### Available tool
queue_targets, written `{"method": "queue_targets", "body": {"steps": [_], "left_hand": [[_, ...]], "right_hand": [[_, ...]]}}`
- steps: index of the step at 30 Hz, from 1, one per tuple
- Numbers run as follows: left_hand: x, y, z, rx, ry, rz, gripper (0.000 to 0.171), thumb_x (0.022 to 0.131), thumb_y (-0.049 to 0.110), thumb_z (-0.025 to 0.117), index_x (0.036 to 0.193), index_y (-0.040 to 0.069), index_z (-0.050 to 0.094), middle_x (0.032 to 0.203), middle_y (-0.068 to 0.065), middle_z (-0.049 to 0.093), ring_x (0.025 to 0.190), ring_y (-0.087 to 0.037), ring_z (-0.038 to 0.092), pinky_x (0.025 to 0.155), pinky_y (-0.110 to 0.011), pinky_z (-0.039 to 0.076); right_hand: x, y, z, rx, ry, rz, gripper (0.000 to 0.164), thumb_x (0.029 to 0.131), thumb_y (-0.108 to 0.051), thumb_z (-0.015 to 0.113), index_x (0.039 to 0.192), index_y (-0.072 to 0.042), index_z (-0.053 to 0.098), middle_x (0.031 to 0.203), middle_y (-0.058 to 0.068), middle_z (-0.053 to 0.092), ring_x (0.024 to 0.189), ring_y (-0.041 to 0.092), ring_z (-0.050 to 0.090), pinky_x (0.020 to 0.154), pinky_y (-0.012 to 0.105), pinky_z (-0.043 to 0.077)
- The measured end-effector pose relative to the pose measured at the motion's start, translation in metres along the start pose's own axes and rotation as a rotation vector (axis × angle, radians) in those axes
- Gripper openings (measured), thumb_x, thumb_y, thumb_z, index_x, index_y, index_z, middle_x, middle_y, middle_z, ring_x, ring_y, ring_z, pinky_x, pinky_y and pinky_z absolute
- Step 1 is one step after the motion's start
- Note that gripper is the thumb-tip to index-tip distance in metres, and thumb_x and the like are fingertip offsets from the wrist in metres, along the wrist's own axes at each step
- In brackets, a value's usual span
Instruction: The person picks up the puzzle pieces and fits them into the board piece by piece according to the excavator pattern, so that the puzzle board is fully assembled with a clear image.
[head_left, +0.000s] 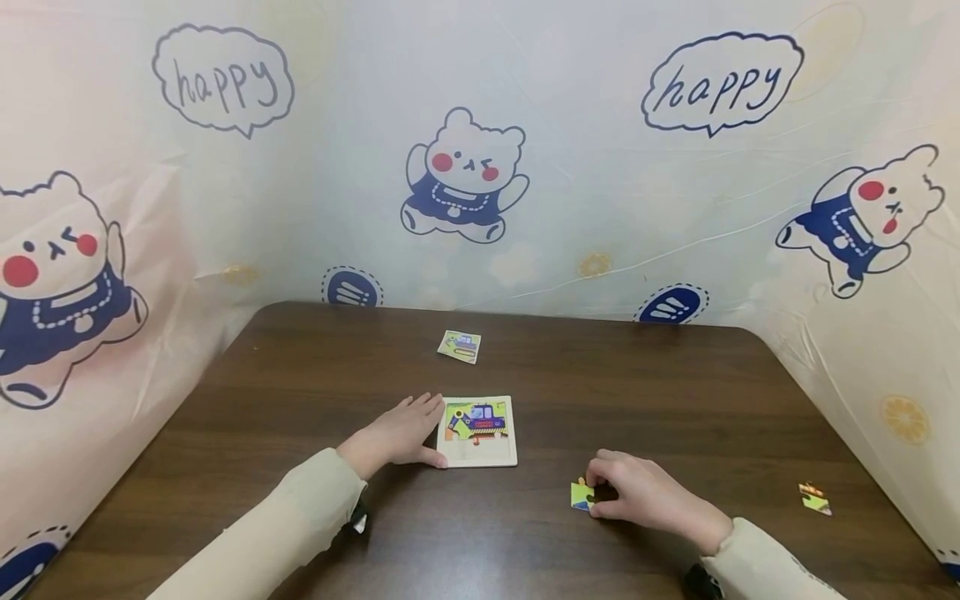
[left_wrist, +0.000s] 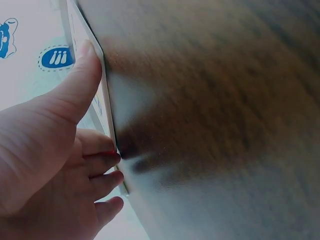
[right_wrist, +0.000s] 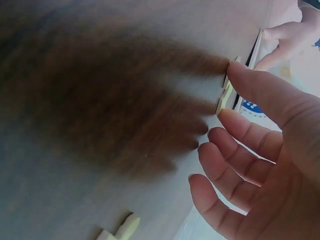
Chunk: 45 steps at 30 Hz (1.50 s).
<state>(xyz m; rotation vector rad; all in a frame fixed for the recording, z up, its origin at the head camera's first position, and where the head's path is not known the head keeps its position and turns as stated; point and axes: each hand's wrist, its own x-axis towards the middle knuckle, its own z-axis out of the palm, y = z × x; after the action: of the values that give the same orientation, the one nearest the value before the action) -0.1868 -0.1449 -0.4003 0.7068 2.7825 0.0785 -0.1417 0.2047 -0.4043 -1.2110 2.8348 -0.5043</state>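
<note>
A white-framed puzzle board [head_left: 481, 454] lies flat on the table, its upper part filled with pieces picturing a purple-blue digger. My left hand [head_left: 405, 432] rests along the board's left side, thumb at the near corner and extended fingers near the far corner. In the left wrist view, the left thumb [left_wrist: 82, 75] lies on the frame's edge. To the right of the board, my right hand [head_left: 647, 493] pinches a yellow-green puzzle piece [head_left: 581, 496] at the table surface. The right wrist view has that piece [right_wrist: 225, 96] edge-on between thumb and index finger.
Another puzzle piece [head_left: 814, 498] lies near the table's right edge. Behind the board is a small picture card [head_left: 460, 347] with a digger on it. The brown wooden table [head_left: 360, 342] meets a printed curtain [head_left: 570, 192] at the back and sides.
</note>
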Motion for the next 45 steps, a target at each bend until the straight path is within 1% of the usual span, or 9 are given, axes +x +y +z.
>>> {"method": "queue_targets", "body": {"steps": [4,8,11,15,28,33,36,40,45], "left_hand": [[0.0,0.001,0.0,-0.002,0.002,-0.003,0.09,0.079,0.053,0.063,0.138,-0.008,0.033,0.145,-0.019,0.029,0.134,-0.033,0.022,0.107,-0.045,0.019],[-0.002,0.001,-0.002,-0.001,-0.001,-0.003,0.089,0.079,0.053,0.063,0.138,-0.008,0.033,0.145,-0.02,0.028,0.134,-0.033,0.022,0.107,-0.045,0.019],[-0.002,0.002,-0.002,0.002,-0.001,0.0,0.089,0.08,0.052,0.063,0.138,-0.008,0.033,0.145,-0.02,0.029,0.134,-0.033,0.023,0.107,-0.045,0.019],[-0.002,0.002,-0.002,0.004,-0.004,0.001,0.089,0.08,0.052,0.063,0.138,-0.008,0.033,0.145,-0.019,0.029,0.134,-0.033,0.022,0.108,-0.045,0.018],[-0.002,0.0,-0.001,0.002,-0.002,0.003,0.089,0.079,0.053,0.063,0.138,-0.007,0.033,0.145,-0.019,0.028,0.134,-0.033,0.022,0.108,-0.045,0.018],[-0.001,0.001,0.0,0.002,-0.002,0.001,0.09,0.079,0.054,0.062,0.138,-0.007,0.033,0.145,-0.019,0.029,0.134,-0.032,0.023,0.108,-0.045,0.018],[-0.001,0.001,-0.001,-0.002,-0.001,0.0,0.09,0.079,0.053,0.063,0.138,-0.007,0.034,0.145,-0.019,0.029,0.134,-0.033,0.023,0.108,-0.045,0.018],[-0.002,0.001,-0.003,-0.012,0.006,0.01,0.089,0.079,0.052,0.064,0.137,-0.009,0.034,0.144,-0.02,0.029,0.133,-0.034,0.023,0.107,-0.046,0.018],[-0.003,0.001,-0.004,-0.023,0.008,0.02,0.088,0.079,0.05,0.064,0.137,-0.01,0.034,0.144,-0.021,0.029,0.133,-0.034,0.023,0.107,-0.046,0.019]], "right_hand": [[0.001,0.0,0.001,0.0,0.001,-0.002,0.026,0.071,-0.023,0.079,0.076,-0.021,0.054,0.082,-0.013,0.05,0.067,0.003,0.045,0.055,0.022,0.04],[0.005,-0.002,0.001,0.035,-0.015,0.031,0.025,0.073,-0.021,0.077,0.079,-0.02,0.053,0.079,-0.013,0.049,0.066,0.003,0.044,0.055,0.021,0.039],[0.01,-0.004,0.0,0.07,-0.029,0.063,0.025,0.074,-0.02,0.075,0.08,-0.019,0.052,0.074,-0.011,0.046,0.064,0.003,0.041,0.054,0.02,0.037],[0.022,-0.009,0.0,0.091,-0.024,0.058,0.024,0.074,-0.017,0.075,0.079,-0.017,0.051,0.068,-0.007,0.044,0.06,0.003,0.039,0.052,0.021,0.035],[0.086,-0.033,0.009,0.063,-0.03,-0.02,0.022,0.077,-0.023,0.074,0.085,-0.015,0.056,0.074,-0.006,0.049,0.064,0.007,0.044,0.055,0.021,0.04],[0.111,-0.041,0.018,0.047,-0.045,-0.034,0.021,0.078,-0.022,0.073,0.088,-0.012,0.059,0.079,-0.005,0.054,0.068,0.008,0.047,0.059,0.02,0.043],[0.125,-0.044,0.025,0.013,-0.048,-0.051,0.021,0.077,-0.022,0.073,0.089,-0.012,0.06,0.081,-0.007,0.055,0.069,0.006,0.048,0.063,0.02,0.045],[0.138,-0.049,0.031,-0.018,-0.038,-0.092,0.017,0.076,-0.019,0.072,0.085,-0.012,0.058,0.076,-0.01,0.052,0.065,0.006,0.046,0.059,0.019,0.042],[0.15,-0.054,0.036,-0.056,-0.044,-0.11,0.014,0.073,-0.014,0.068,0.075,-0.013,0.054,0.066,-0.01,0.043,0.059,0.007,0.041,0.049,0.018,0.034]]}}
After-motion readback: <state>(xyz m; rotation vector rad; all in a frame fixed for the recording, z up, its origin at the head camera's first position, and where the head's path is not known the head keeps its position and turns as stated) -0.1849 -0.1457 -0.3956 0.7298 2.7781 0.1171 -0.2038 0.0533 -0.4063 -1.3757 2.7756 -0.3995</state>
